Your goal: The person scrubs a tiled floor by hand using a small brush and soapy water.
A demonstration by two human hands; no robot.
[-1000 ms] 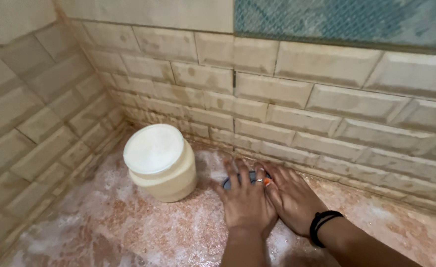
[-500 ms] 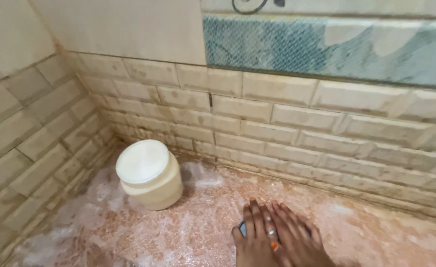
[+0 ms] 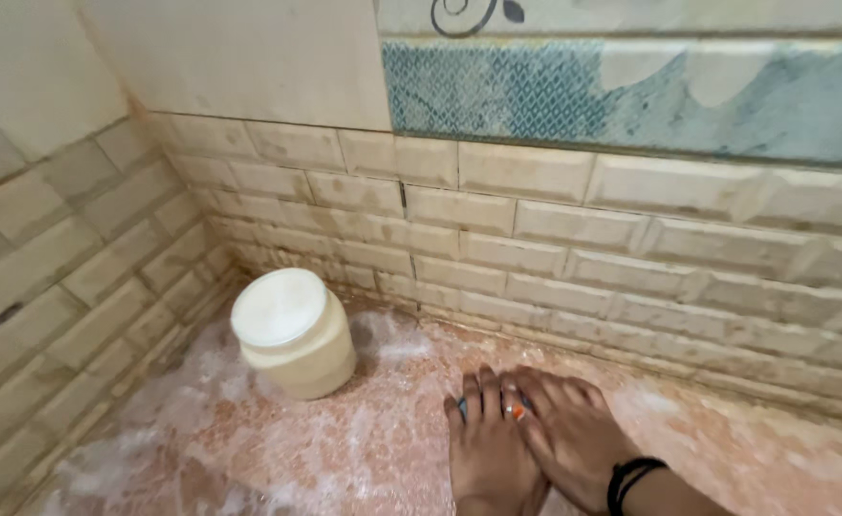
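Observation:
My left hand [image 3: 490, 454] lies flat on the wet, soapy reddish floor [image 3: 345, 449], pressing down on a dark blue-grey pad [image 3: 462, 409]. Only a sliver of the pad shows at my fingertips. My right hand [image 3: 574, 430] rests beside and partly over the left one, fingers bent, pushing on the same pad. It wears a ring with an orange stone and a black wrist band [image 3: 631, 475]. The hands are a short way out from the foot of the back wall.
A cream plastic jar with a white lid [image 3: 293, 332] stands in the corner to the left of my hands. Beige brick-shaped tiles [image 3: 555, 229] cover the back wall and the left wall [image 3: 48, 287]. White suds streak the floor.
My hands slid with the pad from the foot of the back wall out across the floor towards me, then slightly forward again. The view tilted up. The jar stayed put.

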